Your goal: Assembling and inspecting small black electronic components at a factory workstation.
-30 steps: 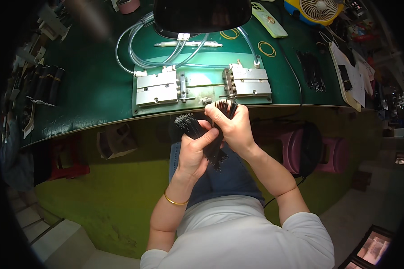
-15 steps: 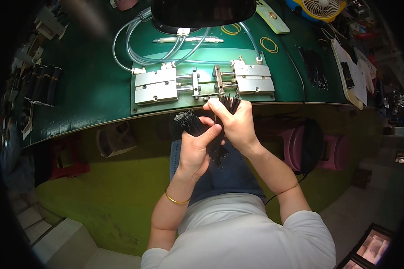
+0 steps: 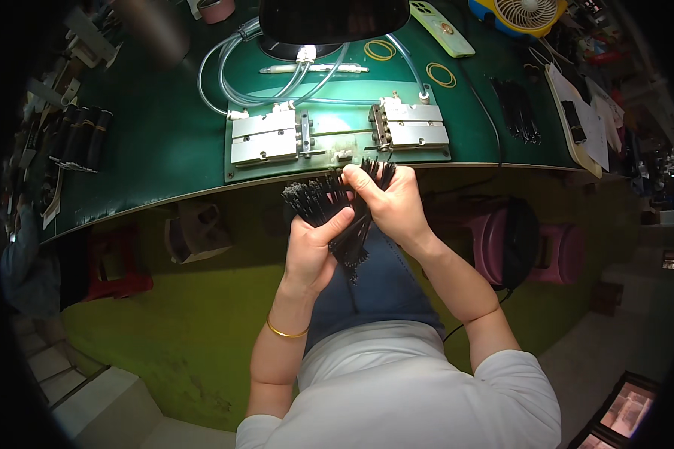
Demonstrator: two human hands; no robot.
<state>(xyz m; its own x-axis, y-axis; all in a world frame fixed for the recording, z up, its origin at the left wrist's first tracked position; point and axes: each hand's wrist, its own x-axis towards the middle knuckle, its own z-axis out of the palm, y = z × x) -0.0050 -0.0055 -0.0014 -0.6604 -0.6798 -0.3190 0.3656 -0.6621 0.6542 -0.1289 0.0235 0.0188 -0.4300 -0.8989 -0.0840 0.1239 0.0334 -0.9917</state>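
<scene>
My left hand point(image 3: 307, 251) is closed around a thick bundle of thin black wires point(image 3: 312, 200), its thumb laid across them. Their far ends fan out toward the table edge, and the other ends hang below over my lap. Beside it, my right hand point(image 3: 397, 206) grips more of these black strands, some poking up past its thumb and forefinger. Both hands are close together just in front of the table. Right beyond them sits a pneumatic fixture with a left silver cylinder block point(image 3: 263, 140) and a right silver cylinder block point(image 3: 416, 125), their jaws standing apart.
Clear air tubes point(image 3: 221, 67) loop behind the fixture, near a pen point(image 3: 314, 68). A dark lamp head point(image 3: 335, 21) hangs above. Black wire bundles point(image 3: 517, 112) lie at right and banded black bundles point(image 3: 82, 138) at left. A phone point(image 3: 442, 30) and yellow-blue fan point(image 3: 520, 15) are at the back right.
The fixture's jaws have drawn apart, each back toward its own block. My left hand has shifted slightly left, and the black wires between my hands are spread wider.
</scene>
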